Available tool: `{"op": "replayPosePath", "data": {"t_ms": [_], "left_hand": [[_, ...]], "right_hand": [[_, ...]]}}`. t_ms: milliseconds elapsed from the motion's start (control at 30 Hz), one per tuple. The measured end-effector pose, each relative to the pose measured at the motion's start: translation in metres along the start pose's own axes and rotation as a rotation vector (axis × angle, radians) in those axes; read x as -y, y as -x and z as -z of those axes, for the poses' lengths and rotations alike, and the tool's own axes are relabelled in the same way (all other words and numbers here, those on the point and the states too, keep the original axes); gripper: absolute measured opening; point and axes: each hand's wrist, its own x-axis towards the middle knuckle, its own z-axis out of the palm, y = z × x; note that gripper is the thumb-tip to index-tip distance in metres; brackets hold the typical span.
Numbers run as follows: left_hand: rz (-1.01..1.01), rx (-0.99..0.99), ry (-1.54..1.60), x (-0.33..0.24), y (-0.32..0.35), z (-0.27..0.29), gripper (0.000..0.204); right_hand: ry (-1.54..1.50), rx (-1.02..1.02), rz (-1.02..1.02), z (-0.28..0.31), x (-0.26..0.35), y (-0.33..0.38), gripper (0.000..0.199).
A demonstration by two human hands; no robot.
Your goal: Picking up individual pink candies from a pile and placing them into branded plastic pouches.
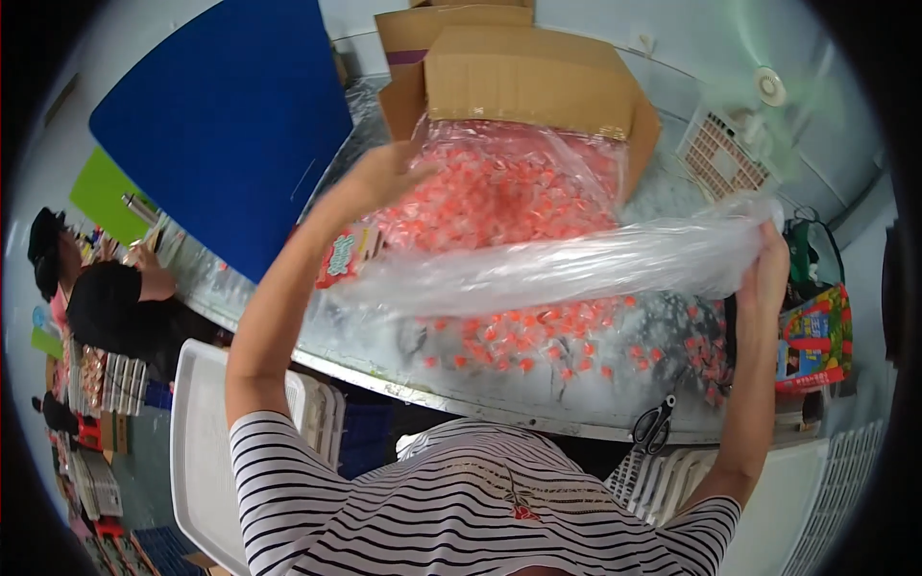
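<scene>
My right hand is closed on one end of a long bunch of clear plastic film, which stretches leftward above the table and is smeared by motion. My left hand, also blurred, has its fingers stretched out at the left edge of a heap of small red-and-white pieces. The heap spills from a tipped cardboard box lined with clear plastic. Partly behind the film's left end lies a red printed packet. More loose pieces are scattered on the near side of the film.
Black-handled scissors lie at the near edge of the table. A blue panel stands to the left, and a basket sits at the back right. White trays are below the table edge. Other people sit at far left.
</scene>
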Motion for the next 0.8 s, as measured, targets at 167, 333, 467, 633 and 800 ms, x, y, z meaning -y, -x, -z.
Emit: {"op": "replayPosePath", "data": {"t_ms": [167,333,467,633,800], "left_hand": [[-0.599,0.542,0.619,-0.148,-0.008,-0.069,0.081],[-0.568,1.357,0.951,-0.198,0.075,-0.13,0.036],[-0.121,1.157,1.117,-0.176,0.058,-0.096,0.029],[0.235,1.158,1.557,-0.139,0.057,-0.077,0.038],[0.004,1.561,1.476,-0.166,0.103,-0.07,0.031]], "right_hand": [[-0.003,0.191,0.182,-0.04,0.048,0.082,0.029],[0.241,0.355,0.024,0.032,0.072,0.058,0.034],[0.998,0.202,0.165,0.011,0.069,0.068,0.044],[1.304,0.53,1.116,-0.071,0.041,0.138,0.071],[1.221,0.851,1.87,-0.09,0.0,0.142,0.047]]}}
